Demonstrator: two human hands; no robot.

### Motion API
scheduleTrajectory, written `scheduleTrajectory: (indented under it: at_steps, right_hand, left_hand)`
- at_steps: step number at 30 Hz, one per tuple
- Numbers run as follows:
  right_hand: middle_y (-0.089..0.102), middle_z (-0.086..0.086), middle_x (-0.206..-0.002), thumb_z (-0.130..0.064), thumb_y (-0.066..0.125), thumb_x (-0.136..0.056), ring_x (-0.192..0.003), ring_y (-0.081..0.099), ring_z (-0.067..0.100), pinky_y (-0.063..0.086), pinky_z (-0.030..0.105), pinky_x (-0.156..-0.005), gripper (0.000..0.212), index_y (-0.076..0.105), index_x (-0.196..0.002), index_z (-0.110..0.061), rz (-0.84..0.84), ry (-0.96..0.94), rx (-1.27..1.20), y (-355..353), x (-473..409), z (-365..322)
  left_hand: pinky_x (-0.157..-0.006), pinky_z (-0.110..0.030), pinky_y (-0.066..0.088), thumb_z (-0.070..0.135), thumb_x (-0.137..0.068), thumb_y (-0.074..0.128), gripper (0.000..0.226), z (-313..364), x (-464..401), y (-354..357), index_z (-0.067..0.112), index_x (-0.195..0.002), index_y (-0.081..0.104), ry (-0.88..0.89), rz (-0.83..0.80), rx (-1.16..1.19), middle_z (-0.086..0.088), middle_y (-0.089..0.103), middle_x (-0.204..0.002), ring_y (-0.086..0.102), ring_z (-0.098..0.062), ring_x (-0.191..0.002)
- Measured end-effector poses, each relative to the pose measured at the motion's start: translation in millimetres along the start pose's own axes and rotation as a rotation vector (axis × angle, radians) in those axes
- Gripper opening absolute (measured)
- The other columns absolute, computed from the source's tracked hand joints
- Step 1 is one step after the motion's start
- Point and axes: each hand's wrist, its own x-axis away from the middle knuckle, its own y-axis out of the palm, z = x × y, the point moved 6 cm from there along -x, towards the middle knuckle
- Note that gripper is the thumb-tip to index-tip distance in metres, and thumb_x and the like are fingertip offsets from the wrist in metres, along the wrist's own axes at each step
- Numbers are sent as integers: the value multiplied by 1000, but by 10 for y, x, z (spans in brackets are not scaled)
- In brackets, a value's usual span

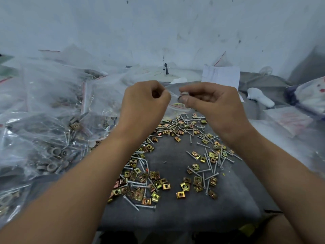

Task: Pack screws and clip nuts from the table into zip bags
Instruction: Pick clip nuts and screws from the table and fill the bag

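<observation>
Both hands are up above the grey table, working one small clear plastic zip bag between them. The left hand has its fingers curled, pinching the bag's top edge; the right hand pinches the other side, a small grey piece at its fingertips. Below them, silver screws and brass-coloured square clip nuts lie scattered loose across the table. Filled clear bags are heaped to the left.

Shiny metal screws and brassy clip nuts — matt grey cloth, glossy clear plastic bags.
</observation>
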Motion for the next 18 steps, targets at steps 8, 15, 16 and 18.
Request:
scheduleTrajectory:
  at_steps: [8,15,16,18]
  right_hand:
    - [77,0,-102,-9,82,-87,-92,73,7,60,28,-88,25,79,-112,-12,63,-104,466,228,41,-103]
    - [74,-7,-84,-28,73,-95,-80,72,5,60,29,-76,16,71,-100,-14,144,-186,503,203,16,-198]
    - [74,-6,-83,-30,67,-99,-79,72,6,60,33,-76,16,71,-100,-15,174,-185,463,138,0,-190]
    - [74,-5,-83,-33,59,-103,-78,73,8,61,36,-75,20,70,-101,-16,273,-137,372,-77,-54,-107]
  left_hand:
    - [-71,-31,52,27,-97,65,18,56,11,37,20,-88,79,93,4,-74,8,71,-77,65,-7,-75]
    - [-66,-32,54,24,-97,65,19,9,-5,-18,21,-84,78,31,11,-11,8,70,-67,68,-9,-66]
    - [-67,-33,55,25,-98,65,19,-10,-8,-36,21,-84,78,9,18,-3,8,70,-67,69,-10,-66]
    - [-68,-37,58,25,-98,64,20,-69,-29,-94,20,-85,79,-42,40,38,6,70,-68,71,-15,-70]
